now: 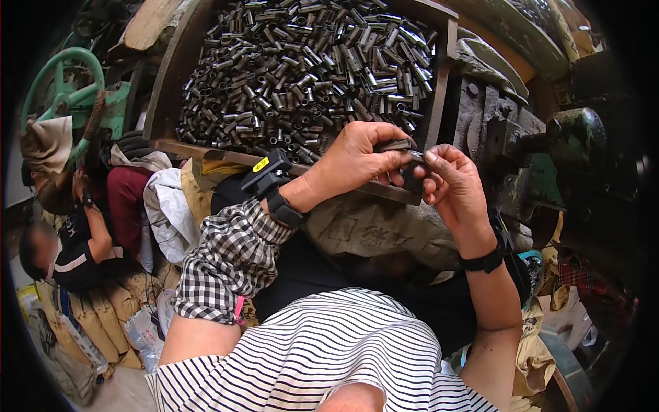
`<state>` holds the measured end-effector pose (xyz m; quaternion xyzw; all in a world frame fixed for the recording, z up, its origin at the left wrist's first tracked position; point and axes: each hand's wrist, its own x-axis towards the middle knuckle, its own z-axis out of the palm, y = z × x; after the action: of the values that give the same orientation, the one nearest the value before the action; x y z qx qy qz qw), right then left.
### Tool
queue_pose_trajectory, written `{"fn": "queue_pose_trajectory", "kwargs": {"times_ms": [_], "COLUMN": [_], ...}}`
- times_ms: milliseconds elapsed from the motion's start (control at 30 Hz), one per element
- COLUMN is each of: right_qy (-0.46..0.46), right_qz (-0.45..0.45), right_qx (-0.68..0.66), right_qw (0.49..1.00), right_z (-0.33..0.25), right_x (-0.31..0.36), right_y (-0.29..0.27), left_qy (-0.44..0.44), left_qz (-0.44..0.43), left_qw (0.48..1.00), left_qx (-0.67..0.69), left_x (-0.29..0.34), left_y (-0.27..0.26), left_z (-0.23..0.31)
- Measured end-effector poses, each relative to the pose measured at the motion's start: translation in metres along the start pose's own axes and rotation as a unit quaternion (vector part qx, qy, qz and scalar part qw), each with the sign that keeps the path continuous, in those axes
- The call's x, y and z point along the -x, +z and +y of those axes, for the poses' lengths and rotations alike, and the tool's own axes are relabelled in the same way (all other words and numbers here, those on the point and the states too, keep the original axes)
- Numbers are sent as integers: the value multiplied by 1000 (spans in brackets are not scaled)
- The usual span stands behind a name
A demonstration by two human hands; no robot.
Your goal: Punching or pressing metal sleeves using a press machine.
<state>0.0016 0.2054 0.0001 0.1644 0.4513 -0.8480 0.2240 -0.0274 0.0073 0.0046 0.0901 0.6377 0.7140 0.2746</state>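
Both of my hands meet over the near right edge of a wooden tray (pixel 438 103) heaped with short metal tubes (pixel 302 72). My left hand (pixel 360 159) is closed, with a dark metal tube (pixel 393 145) between its thumb and fingers. Close beside it, my right hand (pixel 451 180) pinches a small shiny metal piece (pixel 417 156) between thumb and forefinger, its other fingers curled. That piece's far end lies at the left fingertips; whether it touches the tube I cannot tell.
Dark, greasy machinery (pixel 504 137) stands right beside the tray. A grey sack (pixel 377 230) lies below the tray's near edge. At the left, another person (pixel 86 237) sits near a green handwheel (pixel 65 96), with a white bag (pixel 168 209) and brown sacks (pixel 82 323) around.
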Motion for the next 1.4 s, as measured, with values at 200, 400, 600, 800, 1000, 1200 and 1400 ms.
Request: {"fn": "queue_pose_trajectory", "kwargs": {"times_ms": [200, 400, 600, 800, 1000, 1200, 1400], "right_qy": [52, -30, -30, -51, -10, -88, -166], "right_qz": [-45, -51, -79, -98, -136, -106, 6], "right_qx": [30, 68, 10, 26, 4, 74, 235], "right_qw": [997, 996, 996, 994, 991, 988, 958], "right_z": [-11, -9, -8, -8, -8, -6, -11], "right_x": [4, 6, 6, 3, 6, 10, 18], "right_y": [1, 3, -1, -5, -6, 3, 9], "left_qy": [-35, -51, -77, 85, -53, -65, -48], "left_qz": [-94, -48, -67, -12, -53, -46, -48], "left_qw": [993, 998, 990, 989, 995, 990, 981], "left_qx": [-62, 1, 97, -119, 72, 117, 183], "left_x": [1, 1, 2, 8, 3, 2, -8], "left_y": [-3, -2, -7, 7, 1, 1, 3], "left_z": [9, 10, 8, -1, 5, 1, -1]}}
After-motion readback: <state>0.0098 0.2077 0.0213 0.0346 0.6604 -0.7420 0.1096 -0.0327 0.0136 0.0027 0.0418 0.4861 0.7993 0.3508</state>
